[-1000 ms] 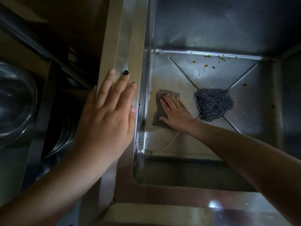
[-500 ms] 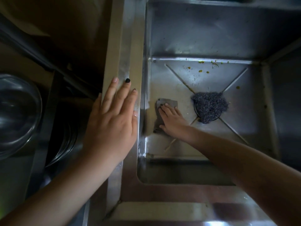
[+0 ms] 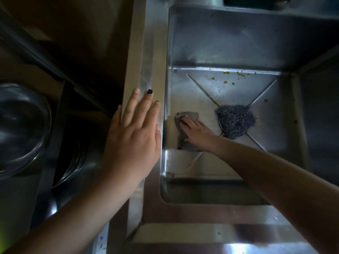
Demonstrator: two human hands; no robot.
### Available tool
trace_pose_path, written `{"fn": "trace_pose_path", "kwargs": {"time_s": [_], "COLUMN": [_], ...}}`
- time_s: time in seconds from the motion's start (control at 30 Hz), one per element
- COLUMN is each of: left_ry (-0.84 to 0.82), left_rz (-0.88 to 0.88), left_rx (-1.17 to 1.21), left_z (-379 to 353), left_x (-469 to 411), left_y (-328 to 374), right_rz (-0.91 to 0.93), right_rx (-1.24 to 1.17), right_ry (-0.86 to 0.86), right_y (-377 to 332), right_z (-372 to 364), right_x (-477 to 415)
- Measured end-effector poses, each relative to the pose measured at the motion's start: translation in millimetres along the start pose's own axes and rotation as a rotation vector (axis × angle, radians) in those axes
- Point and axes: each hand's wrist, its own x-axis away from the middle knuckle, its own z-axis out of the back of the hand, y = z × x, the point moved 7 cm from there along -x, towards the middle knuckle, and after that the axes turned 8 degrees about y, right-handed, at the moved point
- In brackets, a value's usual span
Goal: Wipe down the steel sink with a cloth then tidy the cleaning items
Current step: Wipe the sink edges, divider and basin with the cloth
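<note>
The steel sink (image 3: 216,43) is a deep square basin with an X crease in its floor. A small grey cloth (image 3: 192,116) lies flat on the floor at the basin's left side. My right hand (image 3: 197,132) presses down on the cloth with straight fingers, its arm reaching in from the lower right. My left hand (image 3: 135,136) rests flat on the sink's left rim, fingers straight and together. A dark steel-wool scrubber (image 3: 235,121) sits over the drain at the centre, just right of my right hand.
Yellow food specks (image 3: 226,81) dot the far part of the basin floor. A glass bowl (image 3: 20,129) and stacked steel dishes (image 3: 73,162) sit in the dark area left of the sink. The steel counter edge (image 3: 211,235) runs along the front.
My right hand has drawn the cloth slightly nearer along the left side of the basin floor. The view has tilted up a little. My left hand stays on the rim.
</note>
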Motion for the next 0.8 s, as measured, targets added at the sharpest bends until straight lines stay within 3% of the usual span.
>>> {"fn": "trace_pose_path", "kwargs": {"time_s": [0.17,0.5,0.8], "left_ry": [0.023,0.032,0.040], "left_rz": [0.004,0.005,-0.008], "left_rx": [-0.008,-0.009,-0.031], "left_z": [1.8,2.3,2.3], "left_x": [-0.7,-1.9,-1.1], "left_y": [1.0,1.4,1.4], "right_rz": [-0.120,-0.533,-0.592], "right_rx": [-0.055,-0.318,-0.304], "right_ry": [0.055,0.151,0.185], "right_y": [2.6,8.1,5.6], "right_z": [11.5,4.3,2.1], "right_x": [-7.0,8.3,2.0]}}
